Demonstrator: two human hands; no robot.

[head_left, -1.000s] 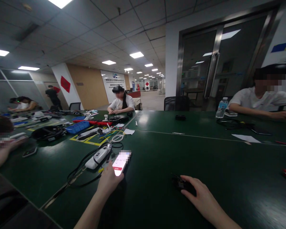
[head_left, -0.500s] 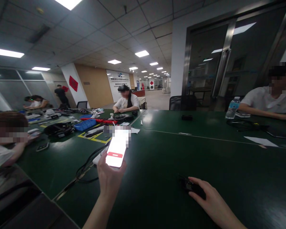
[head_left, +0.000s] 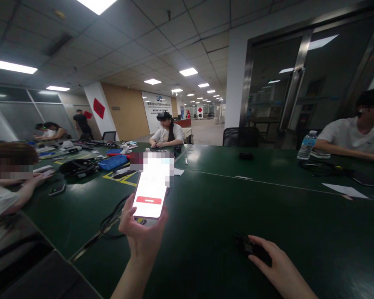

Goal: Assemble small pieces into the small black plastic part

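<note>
My left hand point(head_left: 145, 236) is closed round the lower part of a smartphone point(head_left: 150, 201), raised above the table with its bright screen facing me. The screen is white with a red button near the bottom, and its upper part is blurred out. To the right, my right hand point(head_left: 279, 263) rests low over the dark green table point(head_left: 199, 232), thumb and fingers around a small black device point(head_left: 254, 248). Its exact kind is too dark to make out. A dark cable point(head_left: 110, 224) loops on the table behind my left wrist.
A blue basket point(head_left: 112, 162), a black bag point(head_left: 77, 167) and another phone point(head_left: 57, 189) lie to the left. A water bottle point(head_left: 307, 145), cables and white paper point(head_left: 344, 190) are on the right. Several people sit around the table, one wearing a headset.
The smartphone has come slightly left and turned more squarely toward me. My right hand stays on the black device, and the whole view has shifted a little.
</note>
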